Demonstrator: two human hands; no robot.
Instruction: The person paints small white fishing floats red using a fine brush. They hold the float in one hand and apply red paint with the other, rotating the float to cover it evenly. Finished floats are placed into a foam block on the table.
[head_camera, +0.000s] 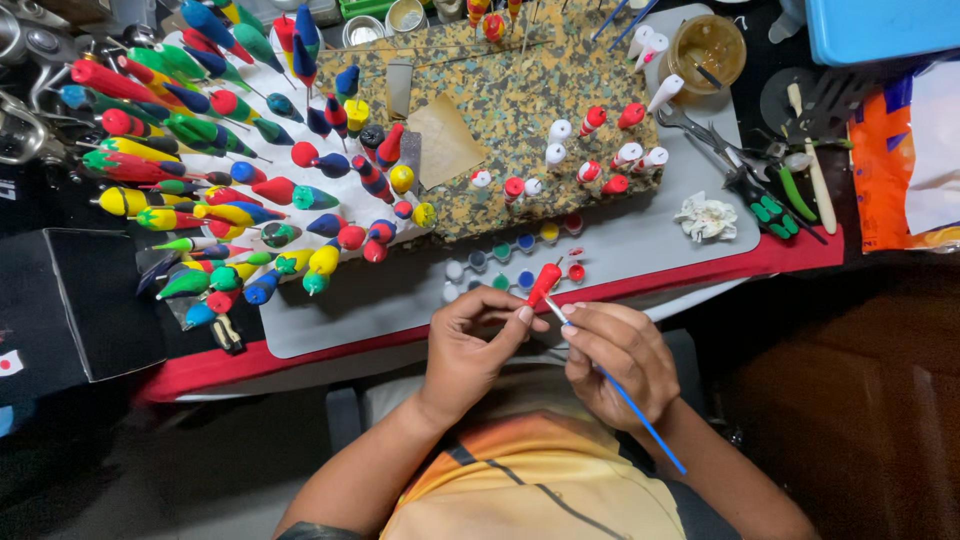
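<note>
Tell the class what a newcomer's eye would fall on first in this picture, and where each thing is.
First, the mass of brightly painted floats fanned out on sticks at the upper left of the grey mat. Next, low in the middle, the left hand holds a small red float while the right hand touches a blue-handled brush to it. Behind, white and red floats stand in a speckled foam block.

Both forearms reach forward from the lower edge and converge at the middle. The left hand (468, 345) is curled, fingertips pinched together. The right hand (620, 355) is bent at the wrist, fingers closed in a pen grip, just beside the left.
</note>
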